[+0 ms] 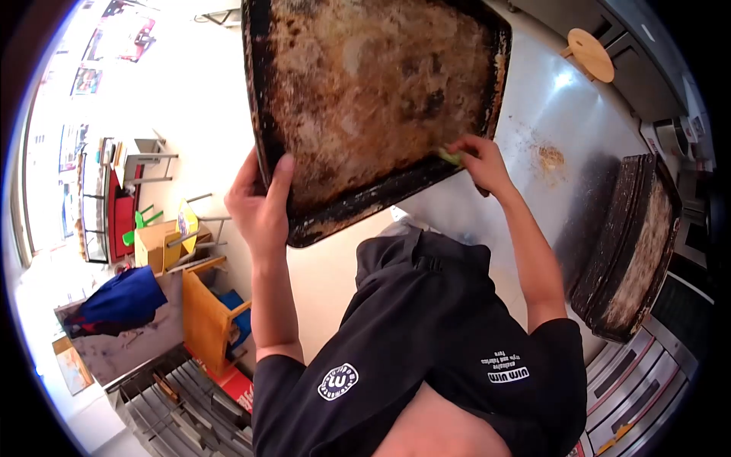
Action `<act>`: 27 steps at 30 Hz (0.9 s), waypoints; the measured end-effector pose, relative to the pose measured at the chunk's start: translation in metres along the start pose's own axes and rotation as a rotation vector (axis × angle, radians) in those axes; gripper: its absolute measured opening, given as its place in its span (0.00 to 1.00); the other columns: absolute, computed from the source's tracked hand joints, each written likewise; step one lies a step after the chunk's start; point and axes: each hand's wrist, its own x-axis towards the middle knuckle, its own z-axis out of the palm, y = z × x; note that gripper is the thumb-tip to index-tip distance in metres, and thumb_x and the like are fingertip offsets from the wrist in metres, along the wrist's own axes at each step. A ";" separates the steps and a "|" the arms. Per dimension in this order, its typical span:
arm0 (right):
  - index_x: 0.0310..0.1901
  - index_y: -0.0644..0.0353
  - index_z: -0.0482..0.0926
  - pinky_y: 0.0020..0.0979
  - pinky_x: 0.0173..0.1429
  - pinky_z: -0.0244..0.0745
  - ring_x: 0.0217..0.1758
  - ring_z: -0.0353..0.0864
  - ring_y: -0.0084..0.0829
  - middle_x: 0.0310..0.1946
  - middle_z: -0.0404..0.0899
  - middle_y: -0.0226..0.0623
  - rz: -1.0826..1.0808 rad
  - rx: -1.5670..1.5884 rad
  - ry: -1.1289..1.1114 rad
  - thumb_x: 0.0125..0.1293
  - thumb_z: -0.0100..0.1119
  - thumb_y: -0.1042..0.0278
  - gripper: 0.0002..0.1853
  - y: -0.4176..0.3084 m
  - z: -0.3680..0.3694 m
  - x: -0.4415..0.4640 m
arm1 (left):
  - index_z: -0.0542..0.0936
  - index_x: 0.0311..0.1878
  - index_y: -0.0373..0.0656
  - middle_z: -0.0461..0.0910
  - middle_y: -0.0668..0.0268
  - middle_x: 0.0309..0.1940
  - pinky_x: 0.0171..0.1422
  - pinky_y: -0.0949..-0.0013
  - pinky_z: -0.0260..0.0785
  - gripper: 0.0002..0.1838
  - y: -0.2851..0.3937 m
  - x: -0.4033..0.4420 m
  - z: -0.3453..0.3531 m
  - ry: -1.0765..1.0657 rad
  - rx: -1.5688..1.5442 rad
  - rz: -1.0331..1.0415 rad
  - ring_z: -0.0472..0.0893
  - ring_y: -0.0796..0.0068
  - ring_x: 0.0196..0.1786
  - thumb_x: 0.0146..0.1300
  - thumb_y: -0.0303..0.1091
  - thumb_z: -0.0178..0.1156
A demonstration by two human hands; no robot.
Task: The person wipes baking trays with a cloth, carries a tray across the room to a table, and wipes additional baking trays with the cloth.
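Note:
A large, dark baking tray (373, 91) with brown, burnt stains is held up and tilted at the top middle. My left hand (261, 198) grips its lower left corner, with the thumb on the inner face. At the lower right edge, my right hand (481, 164) has its fingers closed on a small green thing (451, 158), which touches the tray near its rim. Part of the green thing is hidden by the fingers.
A steel worktop (525, 198) lies to the right, bearing brown crumbs (550, 158), a stack of dark trays (628, 251) and a round wooden piece (590, 55). At left are a wooden chair (204, 316), a cardboard box (152, 245) and a blue cloth (126, 299).

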 end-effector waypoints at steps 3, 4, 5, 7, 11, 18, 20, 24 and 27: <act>0.49 0.58 0.88 0.33 0.51 0.81 0.44 0.88 0.31 0.44 0.90 0.37 -0.269 0.261 -0.183 0.57 0.60 0.77 0.17 -0.138 0.050 -0.018 | 0.84 0.59 0.30 0.85 0.71 0.40 0.47 0.82 0.70 0.18 0.006 0.006 0.008 0.008 -0.046 -0.077 0.79 0.87 0.39 0.69 0.28 0.70; 0.47 0.57 0.87 0.35 0.51 0.81 0.44 0.88 0.36 0.43 0.89 0.39 -0.369 0.359 -0.273 0.55 0.61 0.75 0.17 -0.177 0.061 -0.025 | 0.84 0.57 0.30 0.86 0.69 0.40 0.47 0.81 0.71 0.16 0.008 0.008 0.013 0.006 -0.067 -0.060 0.80 0.85 0.39 0.69 0.27 0.70; 0.46 0.54 0.87 0.40 0.52 0.80 0.46 0.87 0.42 0.40 0.87 0.40 -0.640 0.260 -0.203 0.53 0.62 0.72 0.17 -0.185 0.088 -0.026 | 0.85 0.57 0.30 0.86 0.68 0.40 0.47 0.81 0.72 0.16 0.011 0.010 0.017 -0.017 -0.084 -0.054 0.80 0.85 0.39 0.70 0.27 0.69; 0.45 0.49 0.85 0.43 0.52 0.81 0.49 0.85 0.42 0.40 0.86 0.34 -0.787 0.020 -0.305 0.53 0.63 0.71 0.16 -0.188 0.108 -0.040 | 0.85 0.56 0.30 0.87 0.67 0.42 0.47 0.79 0.73 0.14 0.014 0.012 0.020 -0.045 -0.097 -0.018 0.81 0.83 0.40 0.71 0.27 0.68; 0.43 0.47 0.89 0.42 0.49 0.84 0.50 0.87 0.41 0.45 0.89 0.34 -0.611 -0.218 0.094 0.54 0.60 0.75 0.16 0.001 0.077 -0.016 | 0.82 0.61 0.28 0.87 0.65 0.46 0.56 0.78 0.71 0.19 0.007 0.004 -0.003 -0.001 0.039 0.052 0.81 0.81 0.46 0.71 0.30 0.69; 0.45 0.62 0.86 0.32 0.49 0.79 0.42 0.88 0.31 0.38 0.89 0.43 -0.019 -0.043 0.206 0.59 0.55 0.79 0.15 0.000 -0.010 -0.019 | 0.83 0.60 0.29 0.87 0.65 0.45 0.54 0.78 0.72 0.18 -0.001 0.011 -0.015 -0.034 -0.013 -0.007 0.81 0.82 0.45 0.73 0.31 0.67; 0.46 0.61 0.86 0.35 0.46 0.79 0.41 0.88 0.35 0.37 0.88 0.44 -0.172 0.203 0.005 0.59 0.56 0.79 0.15 -0.067 0.012 -0.020 | 0.84 0.59 0.30 0.87 0.65 0.43 0.51 0.78 0.73 0.18 0.005 0.017 -0.006 -0.042 -0.075 -0.006 0.81 0.82 0.43 0.74 0.33 0.66; 0.58 0.61 0.83 0.31 0.58 0.78 0.53 0.84 0.27 0.52 0.86 0.38 -0.415 0.383 -0.173 0.61 0.61 0.82 0.22 -0.170 0.048 -0.017 | 0.84 0.58 0.30 0.87 0.66 0.42 0.50 0.80 0.72 0.19 0.012 0.018 0.003 -0.016 -0.027 -0.043 0.81 0.84 0.42 0.73 0.37 0.68; 0.62 0.59 0.81 0.32 0.60 0.78 0.55 0.84 0.27 0.54 0.85 0.37 -0.312 0.557 -0.343 0.64 0.65 0.79 0.23 -0.200 0.071 -0.016 | 0.84 0.58 0.30 0.87 0.67 0.42 0.49 0.80 0.72 0.20 0.017 0.018 0.005 -0.036 -0.024 -0.035 0.80 0.85 0.42 0.72 0.37 0.69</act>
